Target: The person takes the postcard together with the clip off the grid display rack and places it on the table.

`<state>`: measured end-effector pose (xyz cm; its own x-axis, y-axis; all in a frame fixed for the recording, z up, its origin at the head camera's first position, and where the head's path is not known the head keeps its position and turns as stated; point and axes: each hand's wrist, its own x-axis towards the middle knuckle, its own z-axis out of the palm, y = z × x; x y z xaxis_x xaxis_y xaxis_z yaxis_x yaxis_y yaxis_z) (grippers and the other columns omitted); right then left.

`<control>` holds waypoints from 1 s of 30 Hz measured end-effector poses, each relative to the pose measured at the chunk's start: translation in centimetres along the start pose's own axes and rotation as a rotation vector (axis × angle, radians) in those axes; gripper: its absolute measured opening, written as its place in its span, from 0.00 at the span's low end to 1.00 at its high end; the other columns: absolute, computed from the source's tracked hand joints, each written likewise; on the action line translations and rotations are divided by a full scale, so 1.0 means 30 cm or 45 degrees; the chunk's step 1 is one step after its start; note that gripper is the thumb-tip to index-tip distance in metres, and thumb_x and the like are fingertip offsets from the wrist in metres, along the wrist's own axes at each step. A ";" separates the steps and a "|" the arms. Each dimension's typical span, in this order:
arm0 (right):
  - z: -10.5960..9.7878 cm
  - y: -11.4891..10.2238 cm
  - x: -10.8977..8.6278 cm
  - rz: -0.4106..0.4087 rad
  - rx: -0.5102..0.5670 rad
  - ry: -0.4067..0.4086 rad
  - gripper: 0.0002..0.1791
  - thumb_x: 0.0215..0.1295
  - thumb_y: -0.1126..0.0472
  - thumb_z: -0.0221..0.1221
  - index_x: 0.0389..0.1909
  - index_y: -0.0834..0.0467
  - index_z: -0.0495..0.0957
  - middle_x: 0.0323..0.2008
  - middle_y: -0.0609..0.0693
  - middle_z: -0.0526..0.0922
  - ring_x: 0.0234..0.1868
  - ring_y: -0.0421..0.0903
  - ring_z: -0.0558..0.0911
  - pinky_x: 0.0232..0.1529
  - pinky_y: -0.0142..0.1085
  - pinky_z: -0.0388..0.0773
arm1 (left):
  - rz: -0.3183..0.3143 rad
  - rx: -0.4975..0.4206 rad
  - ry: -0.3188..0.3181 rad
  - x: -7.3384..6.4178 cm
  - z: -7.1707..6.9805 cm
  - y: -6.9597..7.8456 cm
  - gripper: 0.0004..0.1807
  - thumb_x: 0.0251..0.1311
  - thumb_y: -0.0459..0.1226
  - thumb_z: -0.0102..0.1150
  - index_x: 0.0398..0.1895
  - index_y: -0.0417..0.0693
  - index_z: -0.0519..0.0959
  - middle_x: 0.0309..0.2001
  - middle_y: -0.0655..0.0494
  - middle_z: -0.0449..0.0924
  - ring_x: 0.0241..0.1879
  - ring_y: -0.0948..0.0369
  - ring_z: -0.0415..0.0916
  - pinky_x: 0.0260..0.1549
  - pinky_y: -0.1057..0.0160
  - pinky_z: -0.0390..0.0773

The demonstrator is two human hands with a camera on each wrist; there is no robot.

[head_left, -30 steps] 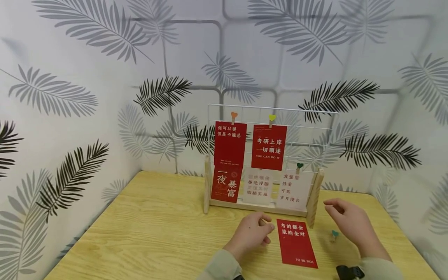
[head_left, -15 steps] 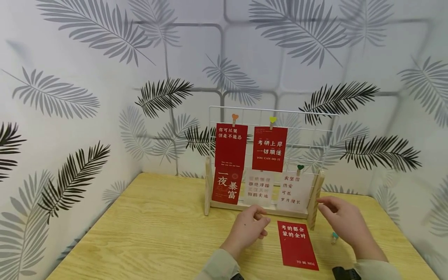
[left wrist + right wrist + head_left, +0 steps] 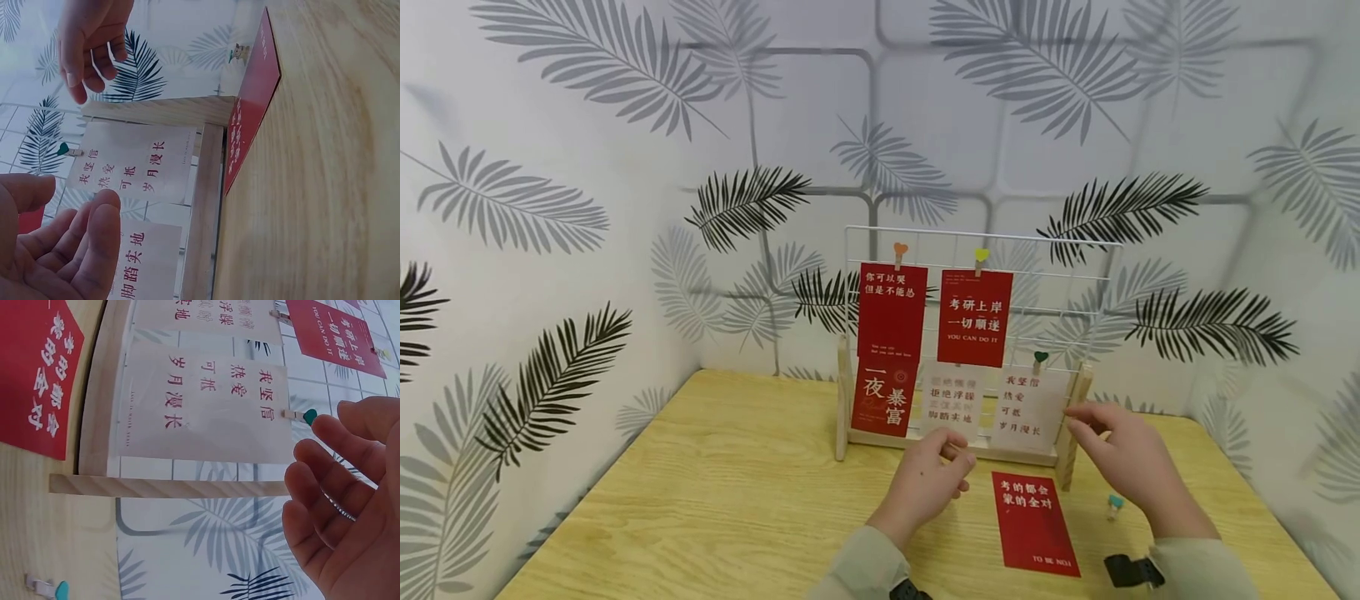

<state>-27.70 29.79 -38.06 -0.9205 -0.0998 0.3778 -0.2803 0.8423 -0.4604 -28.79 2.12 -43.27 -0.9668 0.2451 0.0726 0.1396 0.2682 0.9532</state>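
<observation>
My left hand (image 3: 925,479), fingers loosely bent and holding nothing, hovers before the lower rail of a white wire grid rack (image 3: 1097,275). On the other side, my right hand (image 3: 1123,454) has its fingertips beside the rack's right wooden post, also with nothing in it. The right wrist view has those fingers (image 3: 306,481) near a dark green heart clip (image 3: 309,417) that pins a white card (image 3: 206,406) to the grid. Between the hands, a red card (image 3: 1036,525) lies flat on the table. A teal heart clip (image 3: 1115,506) lies right of it.
Two red cards hang higher up, under an orange heart clip (image 3: 901,249) and a yellow heart clip (image 3: 982,256). Below are another red card (image 3: 882,400) and a second white card (image 3: 951,404). Leaf-patterned walls (image 3: 625,167) stand behind the yellow wooden table (image 3: 700,500).
My right hand has moved left and slightly up, toward the rack's right post. My left hand has shifted a little up and left toward the rack. Cards and clips have stayed put.
</observation>
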 end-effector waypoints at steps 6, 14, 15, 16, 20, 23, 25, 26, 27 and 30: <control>-0.026 -0.042 0.026 -0.102 -0.019 0.049 0.20 0.77 0.52 0.55 0.60 0.59 0.80 0.54 0.59 0.80 0.47 0.55 0.80 0.42 0.51 0.79 | 0.048 0.015 0.046 0.011 -0.020 0.014 0.13 0.70 0.45 0.61 0.53 0.55 0.79 0.37 0.62 0.79 0.30 0.62 0.81 0.31 0.60 0.81; -0.068 -0.091 0.064 -0.257 -0.024 0.185 0.15 0.73 0.57 0.60 0.56 0.59 0.83 0.54 0.59 0.79 0.55 0.61 0.76 0.51 0.63 0.72 | 0.149 0.080 0.090 0.039 -0.069 0.044 0.16 0.71 0.43 0.59 0.58 0.49 0.78 0.38 0.62 0.79 0.32 0.59 0.82 0.29 0.60 0.78; -0.074 -0.098 0.070 -0.273 -0.032 0.198 0.15 0.73 0.58 0.60 0.55 0.59 0.83 0.54 0.60 0.79 0.57 0.62 0.75 0.52 0.64 0.71 | 0.159 0.088 0.096 0.041 -0.075 0.048 0.16 0.71 0.43 0.59 0.58 0.49 0.78 0.38 0.61 0.79 0.32 0.59 0.82 0.29 0.61 0.78; -0.080 -0.105 0.075 -0.291 -0.039 0.211 0.14 0.72 0.58 0.60 0.54 0.59 0.83 0.54 0.60 0.79 0.57 0.63 0.75 0.53 0.65 0.70 | 0.164 0.094 0.100 0.044 -0.081 0.051 0.17 0.72 0.43 0.59 0.59 0.48 0.78 0.39 0.61 0.79 0.32 0.60 0.82 0.28 0.61 0.78; -0.100 -0.134 0.102 -0.348 -0.070 0.237 0.13 0.71 0.59 0.61 0.53 0.58 0.84 0.53 0.59 0.79 0.57 0.62 0.73 0.54 0.64 0.68 | 0.177 0.109 0.116 0.052 -0.103 0.063 0.17 0.72 0.44 0.59 0.59 0.48 0.78 0.40 0.62 0.79 0.33 0.63 0.82 0.30 0.61 0.78; -0.107 -0.158 0.126 -0.382 -0.086 0.244 0.13 0.71 0.59 0.62 0.52 0.57 0.84 0.53 0.58 0.79 0.57 0.62 0.72 0.55 0.64 0.67 | 0.197 0.137 0.131 0.057 -0.121 0.074 0.19 0.71 0.44 0.60 0.60 0.48 0.78 0.40 0.62 0.80 0.34 0.64 0.81 0.31 0.62 0.79; -0.111 -0.175 0.142 -0.399 -0.095 0.256 0.12 0.70 0.59 0.62 0.52 0.57 0.85 0.53 0.58 0.79 0.58 0.62 0.72 0.57 0.64 0.66 | 0.215 0.167 0.145 0.062 -0.131 0.084 0.20 0.71 0.45 0.60 0.61 0.48 0.78 0.41 0.61 0.80 0.34 0.66 0.81 0.32 0.62 0.80; -0.115 -0.183 0.149 -0.407 -0.099 0.265 0.12 0.70 0.60 0.62 0.51 0.57 0.85 0.53 0.57 0.80 0.58 0.62 0.73 0.57 0.64 0.67 | 0.226 0.181 0.150 0.065 -0.136 0.089 0.20 0.71 0.45 0.60 0.62 0.48 0.77 0.41 0.61 0.80 0.35 0.66 0.81 0.33 0.62 0.80; -0.120 -0.193 0.154 -0.412 -0.102 0.272 0.12 0.70 0.60 0.62 0.51 0.57 0.85 0.53 0.57 0.80 0.58 0.62 0.73 0.57 0.64 0.67 | 0.235 0.194 0.153 0.068 -0.139 0.094 0.20 0.71 0.45 0.60 0.62 0.48 0.77 0.42 0.61 0.80 0.35 0.66 0.81 0.34 0.62 0.80; -0.138 -0.220 0.171 -0.439 -0.129 0.302 0.12 0.70 0.60 0.63 0.51 0.56 0.85 0.52 0.57 0.80 0.57 0.61 0.73 0.56 0.63 0.68 | 0.255 0.223 0.161 0.079 -0.145 0.113 0.21 0.71 0.45 0.59 0.63 0.50 0.77 0.44 0.61 0.81 0.37 0.66 0.81 0.36 0.61 0.80</control>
<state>-29.43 25.91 -29.75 -0.6864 -0.2702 0.6752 -0.5216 0.8299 -0.1981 -31.55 -0.45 -38.57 -0.9336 0.1946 0.3009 0.3549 0.3859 0.8516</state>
